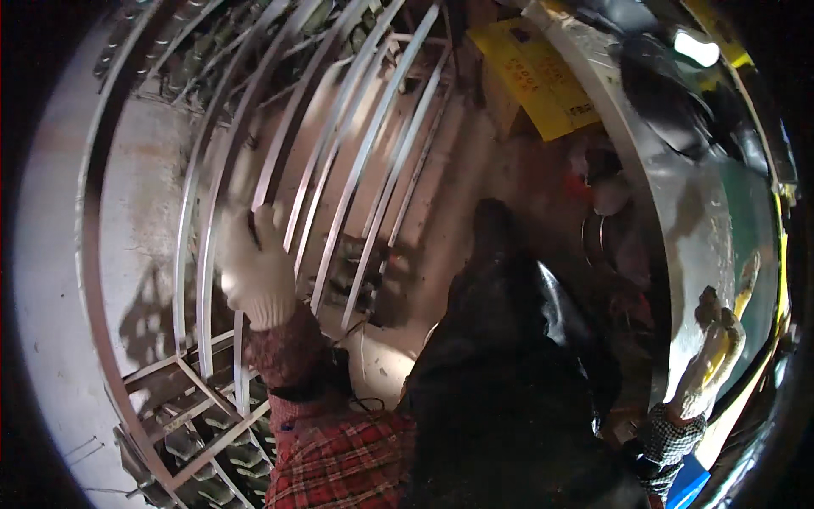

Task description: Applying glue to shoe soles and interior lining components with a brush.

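Silvery metal rack of long, square-edged bars (281, 148) is occupying the space at the person's left by a pale, scuffed floor (437, 212), its long axis running from near lower left toward far upper centre. The white knit-gloved left hand (257, 267) is touching one bar, its grip's closure being impossible to tell, while the yellow-stained, white-gloved right hand (712, 360) is reaching over a smooth grey surface (699, 242), grip spread.

Narrow gaps between metal bars (289, 136)
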Demonstrator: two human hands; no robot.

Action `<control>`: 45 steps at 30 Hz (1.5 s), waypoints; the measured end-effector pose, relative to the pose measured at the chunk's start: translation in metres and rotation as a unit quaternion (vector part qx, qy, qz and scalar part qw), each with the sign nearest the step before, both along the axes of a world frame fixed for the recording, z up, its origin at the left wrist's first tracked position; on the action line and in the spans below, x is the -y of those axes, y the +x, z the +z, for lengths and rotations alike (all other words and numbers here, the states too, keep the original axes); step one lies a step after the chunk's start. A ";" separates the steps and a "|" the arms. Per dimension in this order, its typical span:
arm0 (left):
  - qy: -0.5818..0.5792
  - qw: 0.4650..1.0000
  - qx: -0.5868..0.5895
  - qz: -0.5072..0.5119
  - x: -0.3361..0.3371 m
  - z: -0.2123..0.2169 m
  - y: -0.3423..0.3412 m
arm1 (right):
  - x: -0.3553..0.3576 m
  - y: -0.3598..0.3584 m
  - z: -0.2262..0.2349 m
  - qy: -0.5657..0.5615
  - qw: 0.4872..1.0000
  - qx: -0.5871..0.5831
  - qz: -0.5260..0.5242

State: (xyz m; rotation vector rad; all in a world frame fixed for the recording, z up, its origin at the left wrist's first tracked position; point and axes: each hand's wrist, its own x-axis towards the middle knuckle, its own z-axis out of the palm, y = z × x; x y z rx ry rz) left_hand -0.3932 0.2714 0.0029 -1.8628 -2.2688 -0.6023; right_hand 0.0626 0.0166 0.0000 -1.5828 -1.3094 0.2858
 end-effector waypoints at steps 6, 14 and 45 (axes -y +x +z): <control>-0.151 0.897 0.300 -0.288 0.026 -0.175 0.078 | -0.044 0.006 -0.017 -0.273 0.905 0.304 -0.115; -0.364 0.743 0.533 0.178 -0.039 -0.577 0.001 | -0.023 0.019 -0.041 -0.330 0.876 0.311 -0.165; -0.558 0.097 0.718 -0.404 0.012 -0.169 0.198 | 0.048 0.004 0.073 -0.168 0.887 0.281 -0.324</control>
